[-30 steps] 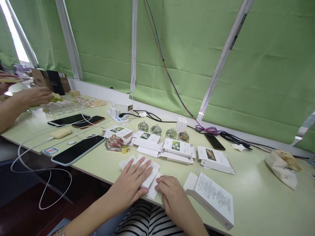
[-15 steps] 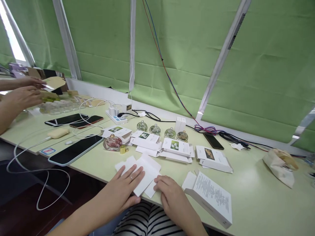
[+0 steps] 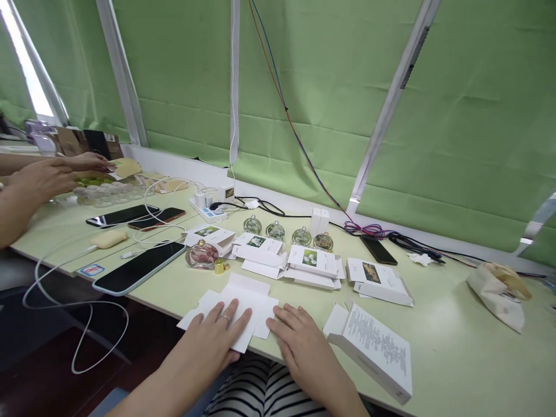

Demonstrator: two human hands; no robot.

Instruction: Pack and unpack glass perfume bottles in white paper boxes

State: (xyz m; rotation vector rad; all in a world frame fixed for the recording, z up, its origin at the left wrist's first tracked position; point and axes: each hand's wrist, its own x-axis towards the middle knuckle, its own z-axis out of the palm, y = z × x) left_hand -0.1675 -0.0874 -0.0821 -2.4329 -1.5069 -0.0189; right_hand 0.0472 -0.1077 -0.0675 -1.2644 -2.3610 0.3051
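Note:
A white folded card insert (image 3: 243,297) with spread flaps lies at the table's front edge. My left hand (image 3: 215,333) rests flat on it, fingers stretched and apart, a ring on one of them. Fingertips of my right hand (image 3: 299,341) touch the table and the card's right edge; its fingers are extended and grip nothing. To the right lies a white box (image 3: 376,347) with printed text and an open end flap. Beyond the card are a pink glass perfume bottle (image 3: 202,255) and a gold cap (image 3: 220,266).
Flat white boxes (image 3: 313,260) with flower pictures lie behind my hands, with several round glass bottles (image 3: 275,230) beyond. Phones (image 3: 139,269) and white cables are at left. A co-worker's hands (image 3: 52,174) hold a pale yellow card (image 3: 125,168). A cloth pouch (image 3: 497,292) lies at right.
The white card has turned and shifted slightly left under my left hand. My right hand's fingers have straightened. The co-worker's yellow card has moved right and lower.

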